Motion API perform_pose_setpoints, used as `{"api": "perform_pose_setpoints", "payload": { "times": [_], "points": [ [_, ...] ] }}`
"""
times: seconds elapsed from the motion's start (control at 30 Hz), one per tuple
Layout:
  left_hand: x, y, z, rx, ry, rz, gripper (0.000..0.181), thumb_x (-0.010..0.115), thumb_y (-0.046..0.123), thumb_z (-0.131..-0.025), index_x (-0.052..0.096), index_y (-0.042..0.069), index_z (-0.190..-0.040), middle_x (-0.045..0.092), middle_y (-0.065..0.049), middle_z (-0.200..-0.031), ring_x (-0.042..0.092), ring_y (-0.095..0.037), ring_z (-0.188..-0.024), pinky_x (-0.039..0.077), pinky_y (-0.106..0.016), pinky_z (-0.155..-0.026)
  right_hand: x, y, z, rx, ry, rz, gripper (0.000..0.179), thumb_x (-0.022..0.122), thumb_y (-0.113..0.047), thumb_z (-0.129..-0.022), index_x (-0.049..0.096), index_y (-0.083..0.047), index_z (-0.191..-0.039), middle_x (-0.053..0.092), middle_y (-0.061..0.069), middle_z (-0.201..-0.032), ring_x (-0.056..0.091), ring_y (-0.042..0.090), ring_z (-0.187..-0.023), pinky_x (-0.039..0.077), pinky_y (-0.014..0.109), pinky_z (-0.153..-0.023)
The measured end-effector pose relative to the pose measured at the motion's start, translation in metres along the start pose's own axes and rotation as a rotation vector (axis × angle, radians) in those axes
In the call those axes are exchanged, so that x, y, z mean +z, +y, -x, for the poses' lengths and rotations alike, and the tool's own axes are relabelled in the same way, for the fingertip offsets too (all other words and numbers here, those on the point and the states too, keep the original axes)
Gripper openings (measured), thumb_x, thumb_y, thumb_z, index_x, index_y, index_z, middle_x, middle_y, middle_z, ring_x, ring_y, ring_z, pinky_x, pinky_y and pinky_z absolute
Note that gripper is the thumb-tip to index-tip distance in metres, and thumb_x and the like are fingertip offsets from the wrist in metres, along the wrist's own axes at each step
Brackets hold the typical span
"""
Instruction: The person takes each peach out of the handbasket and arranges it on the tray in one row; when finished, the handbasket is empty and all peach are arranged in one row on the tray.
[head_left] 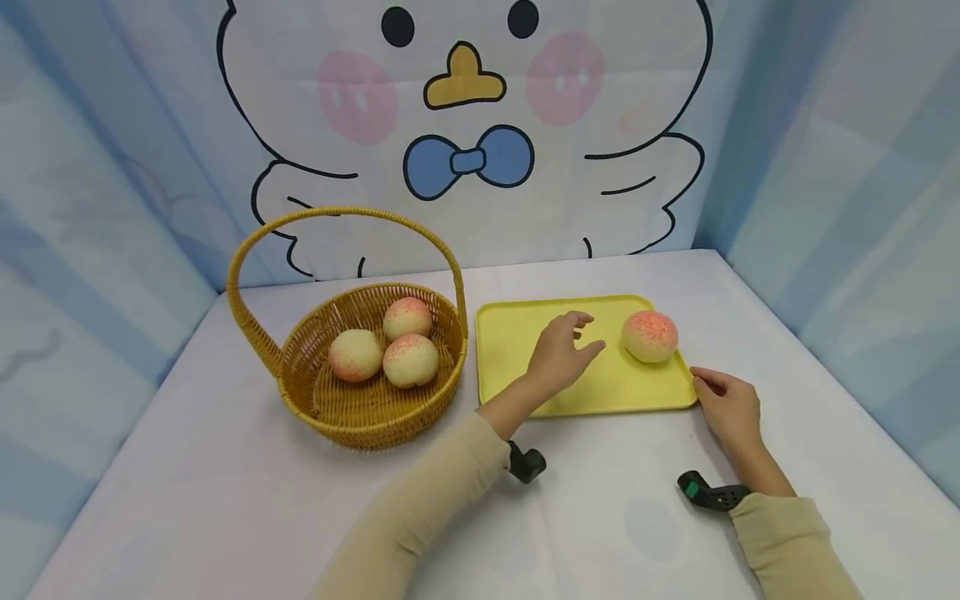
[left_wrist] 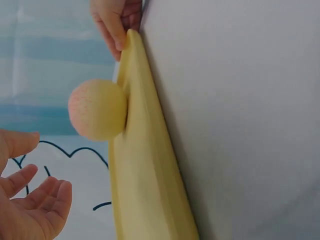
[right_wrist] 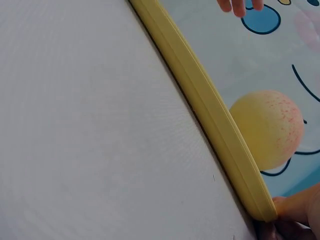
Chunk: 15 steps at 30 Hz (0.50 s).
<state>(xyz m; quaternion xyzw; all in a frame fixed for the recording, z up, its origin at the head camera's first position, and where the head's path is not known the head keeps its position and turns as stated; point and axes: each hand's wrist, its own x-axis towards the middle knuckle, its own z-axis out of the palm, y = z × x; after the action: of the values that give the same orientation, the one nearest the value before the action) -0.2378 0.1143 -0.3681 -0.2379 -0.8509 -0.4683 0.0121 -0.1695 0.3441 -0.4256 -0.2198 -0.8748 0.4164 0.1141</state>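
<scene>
A pink-and-cream peach [head_left: 649, 337] lies at the right end of the yellow tray [head_left: 517, 350]. My left hand [head_left: 562, 354] is over the tray, left of the peach and apart from it, thumb and fingers spread with nothing between them. In the left wrist view, the same hand [left_wrist: 35, 200] shows loosely bent fingers and a gap before the peach [left_wrist: 97, 110]. At the tray's front right corner, my right hand [head_left: 731, 408] pinches the rim. The right wrist view has its thumb [right_wrist: 297, 205] above the corner and fingers beneath, partly hidden.
Left of the tray stands a woven basket [head_left: 367, 433] with a tall arched handle [head_left: 341, 210]. Inside are several peaches [head_left: 410, 361], grouped toward its back right. A cloth backdrop [head_left: 465, 225] with a cartoon bird rises behind the white table [head_left: 247, 500].
</scene>
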Motion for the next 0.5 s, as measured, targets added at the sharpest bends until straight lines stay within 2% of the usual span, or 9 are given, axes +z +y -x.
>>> {"api": "perform_pose_setpoints", "payload": {
  "times": [0.13,0.23,0.4,0.5],
  "points": [
    [-0.027,-0.005,0.012,0.071,-0.007,-0.027,0.038,0.064,0.020,-0.088,0.055,0.005,-0.121,0.055,-0.008,-0.116,0.055,-0.019,-0.101,0.045,-0.020,-0.079,0.001,0.000,-0.001,0.004,-0.010,-0.001,0.038,0.042,-0.018,-0.097,0.052,0.005,-0.126,0.052,0.023,-0.124,0.046,0.031,-0.113,0.044,0.035,-0.084],
    [-0.045,-0.006,0.022,0.102,-0.017,-0.004,0.038,0.064,0.020,-0.088,0.055,0.004,-0.121,0.054,-0.007,-0.117,0.054,-0.018,-0.102,0.047,-0.022,-0.079,0.001,0.000,-0.002,0.014,-0.016,-0.001,0.039,0.042,-0.019,-0.097,0.051,0.005,-0.127,0.051,0.023,-0.125,0.045,0.032,-0.114,0.042,0.041,-0.088],
    [-0.078,-0.007,0.040,0.123,-0.029,0.061,0.036,0.063,0.020,-0.088,0.056,0.006,-0.120,0.054,-0.007,-0.119,0.054,-0.020,-0.105,0.047,-0.026,-0.081,0.002,0.002,-0.001,0.020,-0.020,0.001,0.039,0.041,-0.019,-0.098,0.050,0.004,-0.128,0.050,0.023,-0.126,0.045,0.032,-0.115,0.044,0.041,-0.088],
    [-0.098,-0.011,0.052,0.122,-0.004,0.083,0.034,0.064,0.020,-0.087,0.057,0.006,-0.118,0.056,-0.006,-0.118,0.055,-0.018,-0.104,0.048,-0.026,-0.080,0.003,0.002,-0.002,0.010,-0.018,0.005,0.039,0.041,-0.018,-0.097,0.050,0.004,-0.128,0.050,0.023,-0.126,0.045,0.032,-0.115,0.045,0.041,-0.087]
  ]
}}
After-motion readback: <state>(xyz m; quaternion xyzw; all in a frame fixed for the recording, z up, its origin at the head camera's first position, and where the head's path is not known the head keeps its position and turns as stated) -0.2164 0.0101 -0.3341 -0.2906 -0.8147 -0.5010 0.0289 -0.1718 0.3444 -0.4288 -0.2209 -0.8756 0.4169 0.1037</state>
